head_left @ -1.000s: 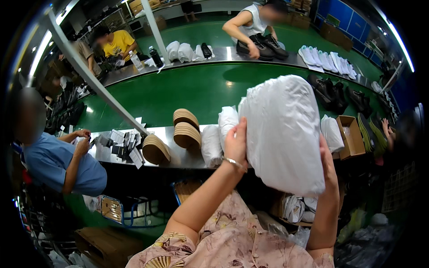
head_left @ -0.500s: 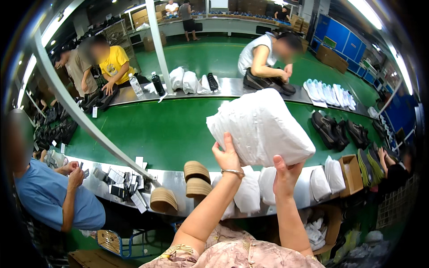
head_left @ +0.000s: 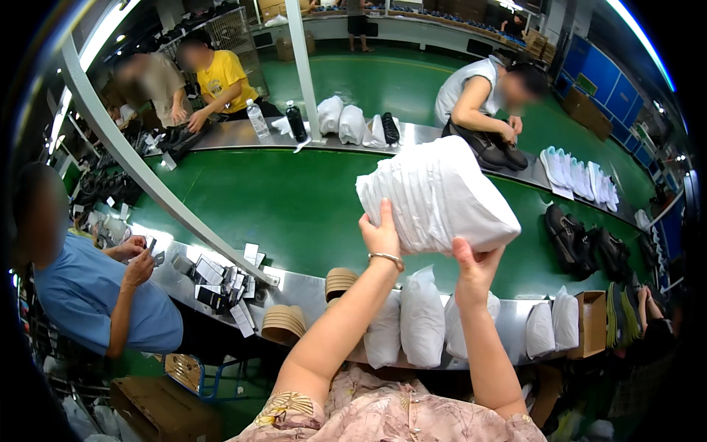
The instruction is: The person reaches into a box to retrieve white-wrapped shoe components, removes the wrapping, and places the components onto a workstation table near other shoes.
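A bulky white wrapped bundle is raised above the bench, its left side creased in layer-like folds. What is inside it does not show. My left hand, below a bangle, grips the bundle's lower left side with the thumb pointing up. At the lower right corner, my right hand holds it too, thumb against the near face and fingers partly hidden behind. Under my forearms, several white stuffed bags stand on the metal bench. Tan curved ribbed pieces sit left of my left forearm.
A person in blue works at the left beside scattered tags. A slanting grey post crosses there. An open carton stands at the right. Across the green floor, another person handles dark shoes on a far bench.
The view has shifted, so the surroundings sit farther right. The bundle stays in both hands, slightly turned, and its folded left side shows more clearly.
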The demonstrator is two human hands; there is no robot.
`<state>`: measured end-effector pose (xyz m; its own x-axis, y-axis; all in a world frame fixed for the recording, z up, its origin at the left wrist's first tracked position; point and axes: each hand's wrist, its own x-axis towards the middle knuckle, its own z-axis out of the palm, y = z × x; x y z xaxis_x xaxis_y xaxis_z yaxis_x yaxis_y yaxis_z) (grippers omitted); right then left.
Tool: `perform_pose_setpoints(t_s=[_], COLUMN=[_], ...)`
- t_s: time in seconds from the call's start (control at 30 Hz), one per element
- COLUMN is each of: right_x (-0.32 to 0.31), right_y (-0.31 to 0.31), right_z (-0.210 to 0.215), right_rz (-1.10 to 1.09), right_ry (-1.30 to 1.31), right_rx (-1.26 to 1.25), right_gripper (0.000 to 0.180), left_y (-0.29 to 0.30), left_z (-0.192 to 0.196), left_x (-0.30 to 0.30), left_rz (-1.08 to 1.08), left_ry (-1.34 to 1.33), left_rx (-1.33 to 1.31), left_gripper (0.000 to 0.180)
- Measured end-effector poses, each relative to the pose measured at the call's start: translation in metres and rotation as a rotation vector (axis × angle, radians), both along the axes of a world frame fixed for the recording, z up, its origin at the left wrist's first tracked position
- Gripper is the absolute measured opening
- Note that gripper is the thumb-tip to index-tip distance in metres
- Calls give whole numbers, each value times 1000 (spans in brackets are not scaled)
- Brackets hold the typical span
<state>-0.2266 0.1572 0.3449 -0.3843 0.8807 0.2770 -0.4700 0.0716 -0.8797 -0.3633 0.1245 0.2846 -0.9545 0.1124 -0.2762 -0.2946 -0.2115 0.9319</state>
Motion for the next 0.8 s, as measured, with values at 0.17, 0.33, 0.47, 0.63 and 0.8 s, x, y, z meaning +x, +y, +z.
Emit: perform_pose_setpoints(t_s=[0.17,0.33,0.47,0.63,0.8], right_x=[-45,-93,-128,-185,-251], right_y=[7,15,39,68,97], right_z=[5,-15,-41,-35,-37], right_rz=[193,221,435,555,517], right_ry=[-59,-95,-148,-268,-198], right_rx=[-199,-289,-69,-57,43], right_gripper=[78,72,73,79,87], left_y=[-1,15,27,51,74], left_z=[1,-42,-68,-72,-43], left_x=[-55,-125,-182,-244,-291], left_rz=[5,-79,-251,-255,-331], left_ry=[32,45,-22,-3,33], left_rx=[-82,-174,21,-29,85], left_gripper=[81,81,81,77,69])
